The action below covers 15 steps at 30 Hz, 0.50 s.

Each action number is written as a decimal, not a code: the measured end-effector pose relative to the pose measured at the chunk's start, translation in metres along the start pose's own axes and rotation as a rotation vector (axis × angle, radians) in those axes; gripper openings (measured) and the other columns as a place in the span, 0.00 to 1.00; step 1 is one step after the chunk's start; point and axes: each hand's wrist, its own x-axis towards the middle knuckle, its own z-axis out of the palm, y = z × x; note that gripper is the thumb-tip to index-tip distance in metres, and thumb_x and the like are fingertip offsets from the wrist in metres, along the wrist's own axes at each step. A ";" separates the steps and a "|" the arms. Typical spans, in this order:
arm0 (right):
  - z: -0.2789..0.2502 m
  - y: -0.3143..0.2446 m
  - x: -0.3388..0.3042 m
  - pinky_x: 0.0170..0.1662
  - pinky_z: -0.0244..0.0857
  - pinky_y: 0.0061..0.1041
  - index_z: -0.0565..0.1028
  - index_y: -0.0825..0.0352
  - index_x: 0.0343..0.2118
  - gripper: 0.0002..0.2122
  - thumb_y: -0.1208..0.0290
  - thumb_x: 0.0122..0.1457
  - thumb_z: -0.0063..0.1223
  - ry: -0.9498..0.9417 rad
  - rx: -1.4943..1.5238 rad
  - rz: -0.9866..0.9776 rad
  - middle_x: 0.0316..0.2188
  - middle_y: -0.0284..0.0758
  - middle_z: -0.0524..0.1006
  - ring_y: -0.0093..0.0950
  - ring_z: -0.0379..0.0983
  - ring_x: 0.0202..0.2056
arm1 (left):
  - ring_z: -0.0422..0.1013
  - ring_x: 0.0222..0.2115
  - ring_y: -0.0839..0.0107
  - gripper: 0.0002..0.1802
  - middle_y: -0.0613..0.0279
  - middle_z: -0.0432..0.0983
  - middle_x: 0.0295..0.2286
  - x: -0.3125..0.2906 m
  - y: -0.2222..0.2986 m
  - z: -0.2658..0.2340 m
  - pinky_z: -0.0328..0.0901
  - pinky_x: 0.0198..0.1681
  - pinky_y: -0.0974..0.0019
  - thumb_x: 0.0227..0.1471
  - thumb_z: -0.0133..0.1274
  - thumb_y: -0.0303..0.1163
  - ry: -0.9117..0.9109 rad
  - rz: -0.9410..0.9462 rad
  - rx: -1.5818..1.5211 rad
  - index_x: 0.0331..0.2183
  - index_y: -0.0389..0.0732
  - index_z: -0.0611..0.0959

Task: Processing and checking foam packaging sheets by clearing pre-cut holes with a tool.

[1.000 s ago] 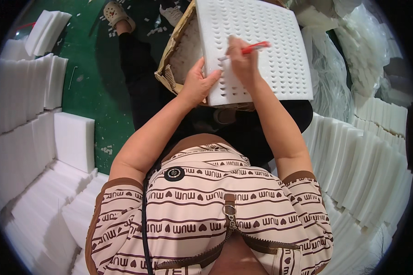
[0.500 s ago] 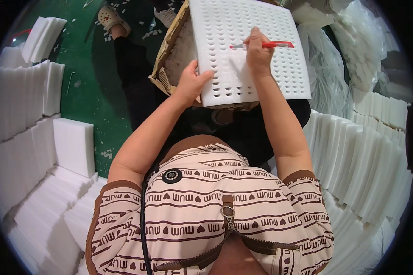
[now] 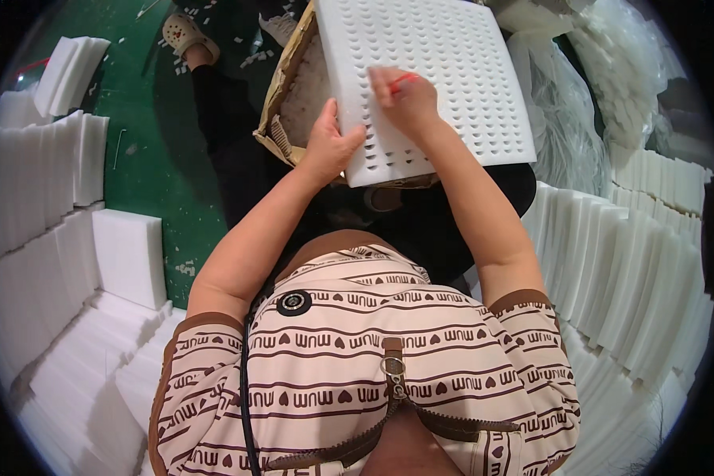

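Note:
A white foam board with rows of half-round slots lies tilted over a torn cardboard box. My left hand grips the board's near left edge, thumb on top and the other fingers partly hidden at the side. In my right hand is a red pen, mostly covered by the closed fingers. That hand rests over the slots toward the board's left side; whether the pen tip touches the foam is hidden.
Small white foam bits fill the box. Stacked white foam sheets stand at my left and right. Clear plastic bags lie beyond the board's right edge. On the green floor, another person's clog shows.
My right hand has moved left and slightly nearer across the board with the pen, now turned so less of it shows. The left hand keeps its hold; the board has shifted slightly left.

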 end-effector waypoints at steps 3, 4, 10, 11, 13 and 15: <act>-0.003 0.002 0.003 0.21 0.52 0.18 0.68 0.67 0.13 0.16 0.71 0.58 0.44 0.006 0.025 0.049 0.11 0.26 0.63 0.19 0.56 0.16 | 0.71 0.32 0.70 0.23 0.51 0.73 0.38 0.001 -0.001 -0.002 0.67 0.34 0.74 0.44 0.46 0.21 0.008 0.019 0.038 0.46 0.34 0.67; -0.008 0.004 0.005 0.21 0.52 0.18 0.68 0.67 0.13 0.16 0.71 0.58 0.44 0.106 0.219 0.115 0.11 0.26 0.63 0.19 0.56 0.16 | 0.70 0.32 0.70 0.23 0.51 0.72 0.38 0.003 -0.001 -0.003 0.67 0.34 0.74 0.45 0.46 0.21 0.012 -0.005 0.030 0.46 0.34 0.67; 0.005 0.018 -0.013 0.26 0.55 0.18 0.70 0.67 0.17 0.12 0.74 0.58 0.42 0.076 0.231 0.075 0.15 0.27 0.66 0.19 0.58 0.20 | 0.70 0.32 0.70 0.23 0.51 0.72 0.38 0.003 -0.004 -0.005 0.66 0.34 0.74 0.46 0.45 0.21 -0.022 0.036 0.033 0.47 0.34 0.66; 0.008 0.022 -0.018 0.28 0.56 0.17 0.71 0.67 0.18 0.12 0.74 0.58 0.41 -0.002 0.107 0.017 0.17 0.28 0.67 0.19 0.59 0.21 | 0.71 0.32 0.70 0.22 0.51 0.72 0.38 0.002 -0.004 -0.004 0.67 0.34 0.74 0.46 0.45 0.21 -0.035 0.068 0.039 0.47 0.34 0.66; 0.006 0.014 -0.014 0.25 0.55 0.18 0.70 0.67 0.17 0.12 0.73 0.58 0.42 0.050 0.189 0.046 0.15 0.27 0.67 0.19 0.58 0.19 | 0.71 0.32 0.71 0.22 0.51 0.72 0.38 0.001 -0.002 -0.004 0.67 0.33 0.74 0.46 0.45 0.21 -0.027 0.040 0.031 0.47 0.34 0.66; 0.002 0.003 -0.007 0.21 0.54 0.20 0.68 0.66 0.14 0.14 0.72 0.58 0.44 0.144 0.353 0.094 0.12 0.26 0.65 0.19 0.57 0.16 | 0.71 0.31 0.71 0.22 0.51 0.72 0.38 0.002 0.001 -0.004 0.67 0.33 0.75 0.46 0.46 0.21 -0.002 -0.010 0.012 0.47 0.34 0.66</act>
